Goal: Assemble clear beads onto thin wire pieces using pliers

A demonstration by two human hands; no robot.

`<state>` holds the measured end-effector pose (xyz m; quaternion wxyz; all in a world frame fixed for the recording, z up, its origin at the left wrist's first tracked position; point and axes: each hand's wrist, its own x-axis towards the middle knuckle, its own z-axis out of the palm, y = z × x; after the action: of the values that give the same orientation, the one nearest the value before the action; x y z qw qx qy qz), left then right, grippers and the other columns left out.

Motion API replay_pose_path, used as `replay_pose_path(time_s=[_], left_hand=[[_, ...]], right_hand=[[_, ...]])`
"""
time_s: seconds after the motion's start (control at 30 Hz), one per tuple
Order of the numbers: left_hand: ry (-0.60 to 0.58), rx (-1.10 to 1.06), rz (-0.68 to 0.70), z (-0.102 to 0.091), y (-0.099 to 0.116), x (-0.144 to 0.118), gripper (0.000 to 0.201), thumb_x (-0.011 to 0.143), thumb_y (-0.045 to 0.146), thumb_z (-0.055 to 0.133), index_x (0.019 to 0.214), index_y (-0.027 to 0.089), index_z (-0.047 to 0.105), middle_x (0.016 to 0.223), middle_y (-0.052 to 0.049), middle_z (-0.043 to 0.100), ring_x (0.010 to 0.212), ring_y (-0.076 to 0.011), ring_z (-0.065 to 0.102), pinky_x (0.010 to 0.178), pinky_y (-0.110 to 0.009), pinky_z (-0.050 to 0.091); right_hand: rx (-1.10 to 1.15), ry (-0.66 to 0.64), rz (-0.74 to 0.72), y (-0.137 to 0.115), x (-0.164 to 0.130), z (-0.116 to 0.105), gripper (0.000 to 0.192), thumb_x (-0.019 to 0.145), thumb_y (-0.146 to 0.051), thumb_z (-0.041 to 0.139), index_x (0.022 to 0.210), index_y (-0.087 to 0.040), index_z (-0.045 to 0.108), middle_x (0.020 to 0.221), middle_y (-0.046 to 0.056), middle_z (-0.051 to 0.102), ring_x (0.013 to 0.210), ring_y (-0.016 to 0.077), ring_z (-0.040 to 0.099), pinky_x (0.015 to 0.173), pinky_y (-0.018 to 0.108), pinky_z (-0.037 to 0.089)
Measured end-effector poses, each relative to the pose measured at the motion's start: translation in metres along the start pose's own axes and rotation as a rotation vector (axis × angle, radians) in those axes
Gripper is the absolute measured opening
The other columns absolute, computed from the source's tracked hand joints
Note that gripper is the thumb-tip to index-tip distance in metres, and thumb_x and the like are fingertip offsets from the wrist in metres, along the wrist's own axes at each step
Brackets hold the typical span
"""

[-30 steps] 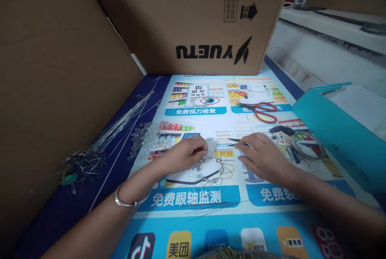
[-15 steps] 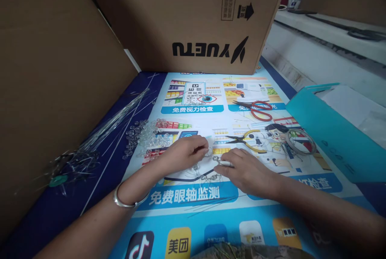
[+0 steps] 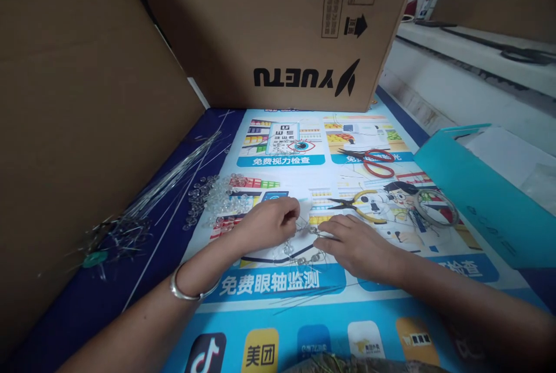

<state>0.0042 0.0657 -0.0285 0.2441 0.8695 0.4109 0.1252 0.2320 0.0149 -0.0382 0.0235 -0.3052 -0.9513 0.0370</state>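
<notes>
Clear beads on thin wire form a curved beaded wire string (image 3: 303,258), lying on the printed mat between my hands. My left hand (image 3: 271,222) is closed, thumb and fingers pinched at a thin wire beside the string's upper end; the wire is barely visible. On the other side, my right hand (image 3: 354,247) has its index finger and thumb around the string's upper right part, close to a bead. Loose clear beads (image 3: 212,199) are heaped left of my left hand. Yellow-handled pliers (image 3: 358,205) lie just beyond my right hand.
Red-handled scissors (image 3: 373,161) lie farther back. A coil of wire (image 3: 436,208) and a teal box (image 3: 473,199) are on the right. Bundled wires (image 3: 174,173) lie left along a cardboard panel (image 3: 87,101). Another cardboard box (image 3: 278,25) stands behind. Loose wire strands (image 3: 304,297) lie in front.
The view has shifted slightly. A white spot between my right thumb and index finger no longer shows. My left fingers have turned slightly; both hands stay by the beaded wire string.
</notes>
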Motion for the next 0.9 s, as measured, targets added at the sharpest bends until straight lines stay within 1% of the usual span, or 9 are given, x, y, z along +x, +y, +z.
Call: replay_pose_path(time_s=[0.2, 0.27, 0.4, 0.53, 0.63, 0.73, 0.83, 0.9], left_hand=[[0.003, 0.038, -0.072, 0.005, 0.004, 0.0, 0.01, 0.076, 0.019, 0.043, 0.074, 0.018, 0.052, 0.064, 0.001, 0.054, 0.058, -0.0126, 0.047, 0.055, -0.022, 0.033], [0.019, 0.049, -0.082, 0.007, 0.005, 0.0, 0.012, 0.077, 0.019, 0.042, 0.076, 0.019, 0.054, 0.065, 0.001, 0.054, 0.058, -0.0128, 0.048, 0.055, -0.023, 0.033], [0.072, 0.043, -0.058, 0.01, 0.005, 0.001, 0.016, 0.077, 0.017, 0.043, 0.086, 0.02, 0.057, 0.077, -0.001, 0.059, 0.068, -0.0143, 0.053, 0.06, -0.023, 0.036], [0.082, 0.047, -0.031, 0.013, 0.004, 0.002, 0.016, 0.081, 0.019, 0.042, 0.08, 0.02, 0.058, 0.074, -0.001, 0.058, 0.07, -0.0144, 0.053, 0.063, -0.024, 0.037], [0.111, 0.068, -0.071, 0.015, 0.003, 0.001, 0.015, 0.082, 0.022, 0.042, 0.078, 0.02, 0.056, 0.072, -0.001, 0.057, 0.068, -0.0143, 0.053, 0.062, -0.024, 0.037], [0.167, 0.088, -0.13, 0.016, 0.003, -0.002, 0.012, 0.083, 0.023, 0.042, 0.078, 0.019, 0.053, 0.072, 0.0, 0.056, 0.066, -0.0143, 0.053, 0.059, -0.024, 0.036], [0.218, 0.088, -0.192, 0.018, 0.007, -0.007, 0.013, 0.086, 0.024, 0.039, 0.08, 0.02, 0.049, 0.069, 0.001, 0.054, 0.061, -0.0139, 0.051, 0.054, -0.024, 0.033], [0.238, 0.068, -0.2, 0.019, 0.009, -0.01, 0.014, 0.087, 0.025, 0.036, 0.082, 0.02, 0.047, 0.069, 0.001, 0.053, 0.06, -0.0139, 0.05, 0.054, -0.024, 0.033]], right_hand=[[-0.006, 0.004, -0.013, 0.0, 0.001, 0.001, 0.028, 0.084, -0.012, 0.039, 0.108, -0.021, 0.052, 0.114, 0.009, 0.051, 0.105, 0.0225, 0.042, 0.084, 0.038, 0.034], [-0.007, 0.01, -0.017, 0.0, 0.002, 0.001, 0.027, 0.085, -0.013, 0.039, 0.108, -0.021, 0.052, 0.114, 0.009, 0.051, 0.104, 0.0225, 0.042, 0.083, 0.038, 0.034], [-0.011, 0.01, -0.022, 0.0, 0.001, 0.002, 0.027, 0.084, -0.013, 0.041, 0.107, -0.021, 0.052, 0.113, 0.009, 0.052, 0.104, 0.0222, 0.042, 0.083, 0.038, 0.034], [-0.014, 0.002, -0.022, 0.0, 0.001, 0.001, 0.027, 0.083, -0.014, 0.043, 0.108, -0.02, 0.052, 0.113, 0.009, 0.052, 0.105, 0.0227, 0.041, 0.083, 0.038, 0.034], [-0.015, 0.001, -0.022, 0.0, 0.001, 0.0, 0.027, 0.084, -0.014, 0.043, 0.109, -0.021, 0.051, 0.114, 0.009, 0.052, 0.104, 0.0228, 0.042, 0.082, 0.038, 0.034], [-0.016, 0.003, -0.022, 0.001, 0.001, 0.0, 0.027, 0.084, -0.013, 0.042, 0.108, -0.02, 0.052, 0.114, 0.008, 0.052, 0.103, 0.0227, 0.042, 0.082, 0.038, 0.034], [-0.01, 0.009, -0.013, 0.001, 0.001, 0.0, 0.027, 0.083, -0.013, 0.042, 0.107, -0.02, 0.053, 0.113, 0.008, 0.052, 0.102, 0.0227, 0.042, 0.082, 0.038, 0.035], [-0.004, 0.016, -0.006, 0.001, 0.001, 0.0, 0.027, 0.084, -0.014, 0.041, 0.107, -0.02, 0.053, 0.113, 0.008, 0.053, 0.103, 0.0225, 0.043, 0.083, 0.038, 0.035]])
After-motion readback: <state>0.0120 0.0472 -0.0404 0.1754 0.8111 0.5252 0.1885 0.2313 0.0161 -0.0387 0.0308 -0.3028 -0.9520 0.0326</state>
